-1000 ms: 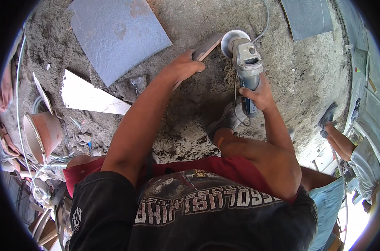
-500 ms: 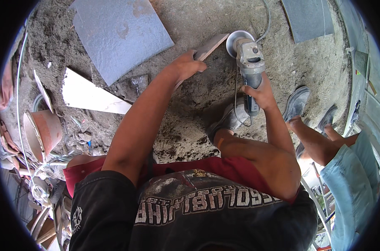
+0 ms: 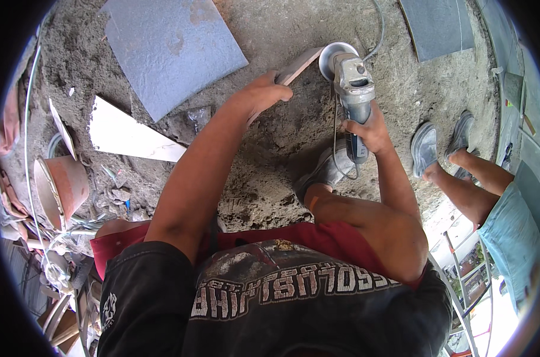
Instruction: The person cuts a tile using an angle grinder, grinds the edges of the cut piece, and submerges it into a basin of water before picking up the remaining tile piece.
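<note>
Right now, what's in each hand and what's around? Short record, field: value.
left hand: gripping a narrow tile
right hand: gripping the grinder by its body
disc: at the tile's far end; contact cannot be told
upper left: gray slab on the ground
left: white piece, reddish bucket
upper right: second gray slab
right: another person, blue shorts, lower body in view
</note>
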{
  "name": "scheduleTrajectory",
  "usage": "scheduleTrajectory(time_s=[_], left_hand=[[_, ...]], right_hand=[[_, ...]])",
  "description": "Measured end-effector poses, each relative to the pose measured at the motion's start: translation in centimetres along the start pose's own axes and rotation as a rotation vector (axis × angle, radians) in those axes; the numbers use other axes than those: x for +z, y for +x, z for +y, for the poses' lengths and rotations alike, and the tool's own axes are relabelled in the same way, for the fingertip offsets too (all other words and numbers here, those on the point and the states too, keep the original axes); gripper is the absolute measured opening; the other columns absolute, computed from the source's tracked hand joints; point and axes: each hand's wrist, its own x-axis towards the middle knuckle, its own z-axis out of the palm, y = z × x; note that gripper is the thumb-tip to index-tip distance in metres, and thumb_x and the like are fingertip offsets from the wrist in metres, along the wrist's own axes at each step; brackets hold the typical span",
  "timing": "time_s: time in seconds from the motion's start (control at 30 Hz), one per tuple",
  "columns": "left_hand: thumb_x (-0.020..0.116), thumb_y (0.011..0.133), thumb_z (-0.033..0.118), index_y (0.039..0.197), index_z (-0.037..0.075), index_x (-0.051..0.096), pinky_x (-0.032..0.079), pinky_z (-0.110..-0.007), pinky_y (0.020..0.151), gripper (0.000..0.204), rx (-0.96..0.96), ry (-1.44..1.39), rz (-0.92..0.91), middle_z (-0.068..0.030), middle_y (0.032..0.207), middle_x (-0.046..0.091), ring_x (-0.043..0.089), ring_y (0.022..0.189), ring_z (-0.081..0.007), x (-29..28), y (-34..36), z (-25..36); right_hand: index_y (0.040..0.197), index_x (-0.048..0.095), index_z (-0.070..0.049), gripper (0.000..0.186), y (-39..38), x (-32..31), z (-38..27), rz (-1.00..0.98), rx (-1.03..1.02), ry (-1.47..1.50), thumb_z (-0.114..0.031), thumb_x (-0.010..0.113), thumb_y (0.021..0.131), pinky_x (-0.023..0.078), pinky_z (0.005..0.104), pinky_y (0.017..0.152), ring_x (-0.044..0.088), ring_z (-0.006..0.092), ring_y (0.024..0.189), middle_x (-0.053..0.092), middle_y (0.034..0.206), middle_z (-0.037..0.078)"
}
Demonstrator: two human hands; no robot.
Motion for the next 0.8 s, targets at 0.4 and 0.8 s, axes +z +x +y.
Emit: scheduleTrajectory(time_s=[0.4,0.8], left_hand=[[0.067,0.073,0.033,0.142,0.001,0.049,0.039,-0.043,0.106,0.078,0.023,0.038,0.081,-0.0243,0.132,0.057,0.053,0.124,-0.0345,0.4,0.4,-0.5],[0.069,0.075,0.032,0.145,0.002,0.046,0.039,-0.043,0.108,0.08,0.027,0.056,0.106,-0.0256,0.138,0.055,0.053,0.128,-0.0364,0.8,0.1,-0.2]], right_hand=[[0.135,0.048,0.002,0.08,0.3,-0.1,-0.2,-0.032,0.004,0.094,-0.023,0.081,0.067,0.047,0.0361,0.094,0.058,0.0218,0.102,0.062,0.114,0.01],[0.134,0.048,0.0,0.07,-0.1,-0.2,0.6,-0.053,-0.002,0.192,-0.014,0.077,0.072,0.05,0.0339,0.088,0.061,0.0199,0.096,0.063,0.11,0.009]])
